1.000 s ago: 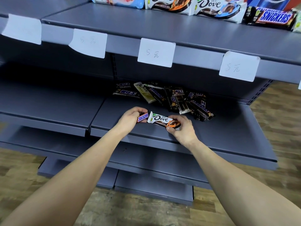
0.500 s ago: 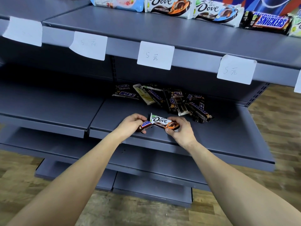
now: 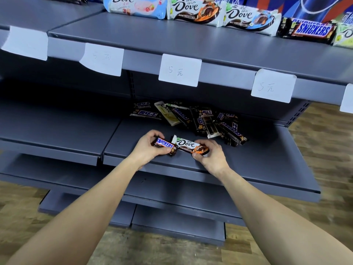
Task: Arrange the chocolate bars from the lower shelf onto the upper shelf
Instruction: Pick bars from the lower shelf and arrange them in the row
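Nearest the camera: two bare forearms are seen reaching forward and up from the bottom edge, both cut off below the elbow.
Left hand: a Snickers bar is gripped with fingers curled over its top and thumb beneath; its left end is hidden inside the hand.
Right hand: a white Dove bar is pinched at its orange right end, that end partly covered by the fingers; its left end lies just beside the Snickers bar, and contact between the two cannot be made out.
Lower shelf: both held bars are seen over its front part; whether they rest on the grey metal or are lifted clear cannot be told.
Pile of bars: loose bars are heaped at the back of the lower shelf in deep shadow, overlapping, so a count cannot be given.
Upper shelf: grey metal, with a row of bars laid side by side at its back, the outermost cut off by the frame.
Price tags: white slips are hung along the front lip, the left ones blurred.
Floor: wood-patterned boards are seen under and to the right of the shelving.
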A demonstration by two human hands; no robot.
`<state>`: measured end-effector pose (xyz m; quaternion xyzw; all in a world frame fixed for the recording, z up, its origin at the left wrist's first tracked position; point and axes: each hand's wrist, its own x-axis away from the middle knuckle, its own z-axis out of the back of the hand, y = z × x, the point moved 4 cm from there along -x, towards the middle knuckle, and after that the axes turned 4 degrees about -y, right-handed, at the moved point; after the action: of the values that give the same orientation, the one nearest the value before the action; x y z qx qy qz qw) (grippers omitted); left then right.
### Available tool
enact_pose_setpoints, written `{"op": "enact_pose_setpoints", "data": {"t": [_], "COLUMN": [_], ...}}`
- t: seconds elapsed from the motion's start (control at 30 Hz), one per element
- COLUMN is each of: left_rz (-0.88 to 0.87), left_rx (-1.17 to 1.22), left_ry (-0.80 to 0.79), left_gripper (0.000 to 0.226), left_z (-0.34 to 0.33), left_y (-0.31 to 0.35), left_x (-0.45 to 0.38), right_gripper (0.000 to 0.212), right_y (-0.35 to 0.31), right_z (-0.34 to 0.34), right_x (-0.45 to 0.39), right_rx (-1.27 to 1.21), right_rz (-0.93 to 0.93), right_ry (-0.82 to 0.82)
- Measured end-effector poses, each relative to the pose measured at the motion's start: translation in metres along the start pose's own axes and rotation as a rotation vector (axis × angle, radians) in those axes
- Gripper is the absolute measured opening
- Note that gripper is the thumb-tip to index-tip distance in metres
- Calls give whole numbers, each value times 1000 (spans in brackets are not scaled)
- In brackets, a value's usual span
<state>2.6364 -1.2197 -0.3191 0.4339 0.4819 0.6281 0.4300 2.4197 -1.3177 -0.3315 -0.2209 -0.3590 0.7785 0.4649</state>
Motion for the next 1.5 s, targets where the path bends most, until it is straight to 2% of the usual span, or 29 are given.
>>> {"op": "enact_pose_setpoints", "data": {"t": [0.17,0.4,0.6,0.7,0.83,1.0,1.2,1.5], "left_rz": [-41,-83,-202,-235,-252,-270,-301,-535], "left_rx": [-156,-330,-494,-609,-837,-891,-970,-937], "left_ry": [34,-18,27,-2,-55,-72,-65,27], "left_gripper": [43,44,39,40,40,41,42,35], "left_z": [-7,-8,-18,-28,-33,-35,-47,-82], "left_y": [-7,-9,-1,0,5,23,48,110], "left_x": [-1,2,5,10,29,61,118,230], "right_gripper": [42,43,44,46,49,44,43,41], "right_y": [0,3,2,-1,-14,-33,-50,-90], "right_z": [1,0,-2,-2,7,21,53,117], "right_x": [0,0,6,13,31,65,122,229], "right_rx": [9,13,12,122,448,568,478,482], "right_rz": [0,-3,-48,-108,-195,-71,8,128], "right_ry": [-1,2,72,99,67,21,111,234]}}
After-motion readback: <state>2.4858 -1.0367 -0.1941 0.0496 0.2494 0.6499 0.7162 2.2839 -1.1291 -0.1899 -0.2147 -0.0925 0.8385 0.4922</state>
